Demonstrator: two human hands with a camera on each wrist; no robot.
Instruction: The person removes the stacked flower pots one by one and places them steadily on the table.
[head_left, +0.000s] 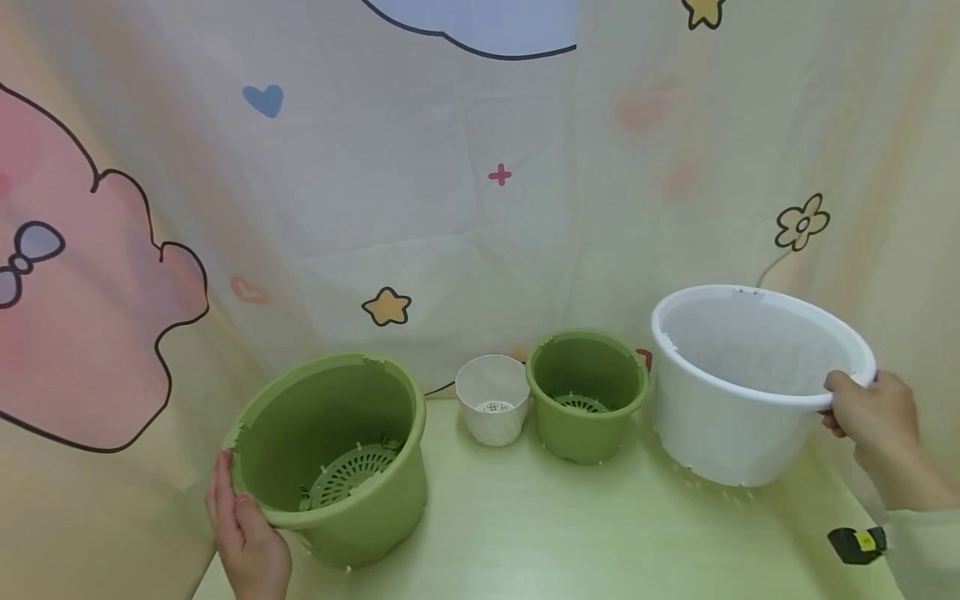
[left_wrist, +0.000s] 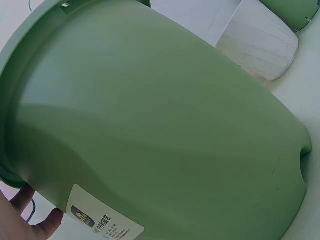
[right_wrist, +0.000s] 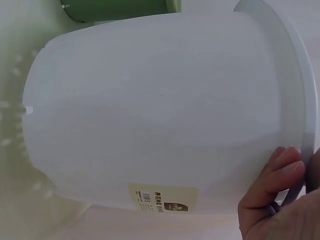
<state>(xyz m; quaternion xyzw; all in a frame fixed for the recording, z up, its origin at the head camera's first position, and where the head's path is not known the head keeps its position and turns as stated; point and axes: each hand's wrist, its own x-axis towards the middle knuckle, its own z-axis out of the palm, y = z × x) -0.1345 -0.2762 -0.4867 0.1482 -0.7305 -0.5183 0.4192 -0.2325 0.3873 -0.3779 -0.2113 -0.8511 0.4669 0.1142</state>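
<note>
At the left of the head view is a large green flowerpot point(head_left: 360, 517) with a slotted bottom. My left hand point(head_left: 243, 529) touches its left side by the rim, fingers straight. The left wrist view shows the pot's smooth wall point(left_wrist: 165, 115) and a label point(left_wrist: 102, 215) near my fingertips. On the right, my right hand point(head_left: 873, 417) grips the rim of a large white flowerpot point(head_left: 727, 433), thumb over the edge and fingers curled beneath. That pot leans slightly; whether its base touches the table cannot be told. Its wall bears a label point(right_wrist: 162, 198) in the right wrist view.
Between the large pots stand a small white ribbed pot point(head_left: 491, 421) and a smaller green pot point(head_left: 585, 429), side by side on the pale table point(head_left: 525, 533). A patterned curtain point(head_left: 480, 250) hangs behind. Near the right sleeve lies a black object with a yellow patch point(head_left: 862, 542).
</note>
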